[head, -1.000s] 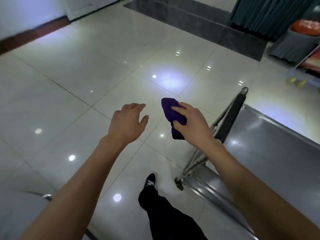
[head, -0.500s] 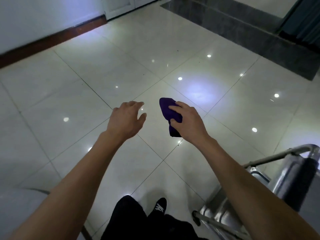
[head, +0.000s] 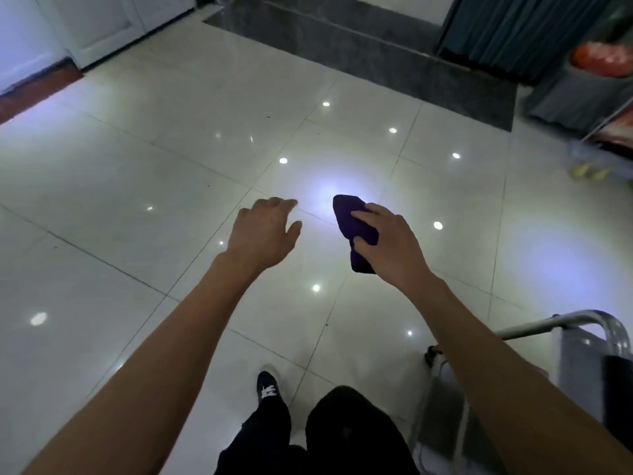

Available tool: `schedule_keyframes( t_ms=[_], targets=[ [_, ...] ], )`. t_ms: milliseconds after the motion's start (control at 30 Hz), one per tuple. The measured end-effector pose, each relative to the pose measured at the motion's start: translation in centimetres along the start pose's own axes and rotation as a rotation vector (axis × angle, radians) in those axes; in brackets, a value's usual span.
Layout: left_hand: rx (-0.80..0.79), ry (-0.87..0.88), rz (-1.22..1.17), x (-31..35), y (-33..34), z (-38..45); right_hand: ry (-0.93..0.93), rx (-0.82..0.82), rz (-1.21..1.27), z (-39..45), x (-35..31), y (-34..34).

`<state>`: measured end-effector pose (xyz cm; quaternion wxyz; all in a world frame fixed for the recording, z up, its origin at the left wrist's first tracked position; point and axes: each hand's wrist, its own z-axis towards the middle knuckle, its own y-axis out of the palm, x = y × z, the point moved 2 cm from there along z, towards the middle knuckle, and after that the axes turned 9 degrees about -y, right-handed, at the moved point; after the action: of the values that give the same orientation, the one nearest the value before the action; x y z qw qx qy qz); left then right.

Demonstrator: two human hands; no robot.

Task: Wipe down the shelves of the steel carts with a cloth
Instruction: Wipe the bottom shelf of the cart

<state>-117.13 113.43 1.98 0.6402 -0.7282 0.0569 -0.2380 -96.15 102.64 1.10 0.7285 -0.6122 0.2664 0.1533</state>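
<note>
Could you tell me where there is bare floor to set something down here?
The tiled floor lies bare between the left hand and the white wall. It is crowded at right, around the steel cart and the grey bin.

The cloth (head: pixel 354 231) is sitting in the right hand (head: pixel 394 246), at three o'clock of the left hand (head: pixel 262 236); the steel cart (head: pixel 589 358) is standing at four o'clock, well apart.

I can read no text, label, brand, number or sign on anything in view; the surfaces are blurred or unmarked.
</note>
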Motion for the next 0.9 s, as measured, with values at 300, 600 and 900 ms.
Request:
schedule_keyframes(
  t_ms=[300,600,900],
  targets=[
    [-0.122,0.301,-0.020,10.6,3.1,14.1,0.284,0.184,0.040,3.9,10.3,-4.4],
    [-0.176,0.523,0.059,27.3,5.6,26.9,0.462,0.354,0.067,8.4,23.7,-12.3],
    [-0.238,0.665,0.052,39.7,8.9,35.8,0.593,0.439,0.028,12.3,33.2,-19.0]
  ],
)
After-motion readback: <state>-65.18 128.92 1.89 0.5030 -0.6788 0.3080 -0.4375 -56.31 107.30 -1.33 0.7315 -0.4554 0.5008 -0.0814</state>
